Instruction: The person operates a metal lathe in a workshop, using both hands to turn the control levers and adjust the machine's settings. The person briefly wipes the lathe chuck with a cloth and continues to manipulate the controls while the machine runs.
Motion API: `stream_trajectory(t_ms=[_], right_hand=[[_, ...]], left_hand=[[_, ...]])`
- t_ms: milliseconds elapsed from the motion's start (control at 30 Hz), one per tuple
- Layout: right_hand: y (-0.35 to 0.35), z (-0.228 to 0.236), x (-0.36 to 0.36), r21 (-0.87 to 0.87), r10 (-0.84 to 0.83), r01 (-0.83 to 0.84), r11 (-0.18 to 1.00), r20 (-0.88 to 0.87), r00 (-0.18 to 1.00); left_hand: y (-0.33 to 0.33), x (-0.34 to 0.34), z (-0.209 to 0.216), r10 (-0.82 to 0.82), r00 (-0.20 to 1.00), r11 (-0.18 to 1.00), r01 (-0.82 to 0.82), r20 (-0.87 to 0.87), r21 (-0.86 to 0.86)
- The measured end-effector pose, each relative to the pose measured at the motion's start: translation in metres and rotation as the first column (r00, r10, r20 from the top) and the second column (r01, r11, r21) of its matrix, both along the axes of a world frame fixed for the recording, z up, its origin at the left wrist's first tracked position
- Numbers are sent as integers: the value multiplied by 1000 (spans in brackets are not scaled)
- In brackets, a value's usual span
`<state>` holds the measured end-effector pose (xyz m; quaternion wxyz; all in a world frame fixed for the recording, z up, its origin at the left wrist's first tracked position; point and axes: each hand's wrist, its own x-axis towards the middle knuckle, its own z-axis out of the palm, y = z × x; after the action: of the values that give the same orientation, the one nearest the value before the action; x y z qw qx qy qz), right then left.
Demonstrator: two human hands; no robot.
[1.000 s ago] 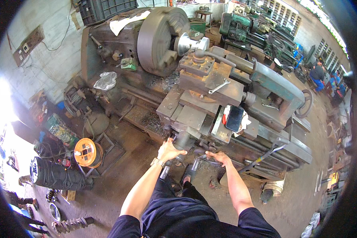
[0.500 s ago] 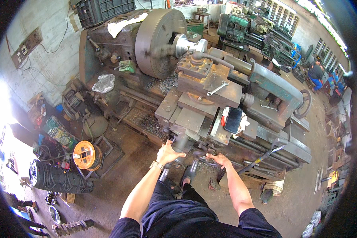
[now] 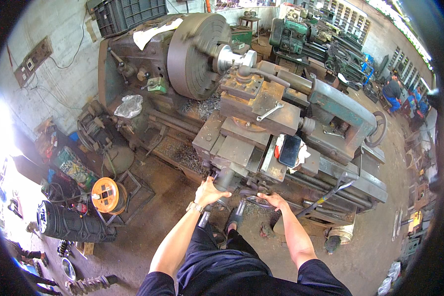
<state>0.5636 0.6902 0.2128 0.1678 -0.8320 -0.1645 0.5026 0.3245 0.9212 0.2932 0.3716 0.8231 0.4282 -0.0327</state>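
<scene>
in the head view, i read the dial from its centre, twelve at the top. my left hand [image 3: 209, 193] is near half past six, thumb spread well away from the fingers, which reach up beside a grey cylindrical housing [image 3: 225, 180] on the front of the big lathe [image 3: 237, 149]; i can't tell whether those fingers close around anything. a wristwatch [image 3: 195, 206] sits on that wrist. my right hand [image 3: 275, 201], between four and five, is partly curled with its fingertips at a dark handwheel [image 3: 249, 192] around half past five; how firmly they grip it i can't tell.

the lathe fills the middle. its round chuck [image 3: 197, 56] stands between eleven and twelve, the face partly smeared by motion blur, and a bright silver workpiece [image 3: 237, 58] sticks out of it at twelve. towards two, a wrench [image 3: 270, 111] lies on the tool slide, and farther out that way is the green-grey tailstock [image 3: 343, 101]. at three, a dark phone [image 3: 290, 149] rests on white crumpled material. a long angled lever [image 3: 325, 196] slants near four.

a spool with an orange face [image 3: 105, 195] is at eight, a crumpled clear bag [image 3: 129, 106] at ten, and a green machine [image 3: 287, 37] at one. far off between two and three, a person [image 3: 392, 92] sits.
</scene>
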Motion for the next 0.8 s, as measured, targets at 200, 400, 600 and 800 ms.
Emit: stream_trajectory(t_ms=[200,400,600,800], right_hand=[[-4,-6,-1,52,-32,28,998,79,996],[-6,-7,0,61,-37,32,998,74,997],[-11,-15,0,87,-45,38,995,84,995],[-13,-31,7,63,-30,28,998,33,999]], left_hand=[[0,0,-2,-10,1000,1000,9,16,19],[0,-1,0,-10,1000,1000,10,8,11],[0,0,-2,-9,1000,1000,10,-2,20],[1,1,-2,-13,1000,1000,13,-16,13]])
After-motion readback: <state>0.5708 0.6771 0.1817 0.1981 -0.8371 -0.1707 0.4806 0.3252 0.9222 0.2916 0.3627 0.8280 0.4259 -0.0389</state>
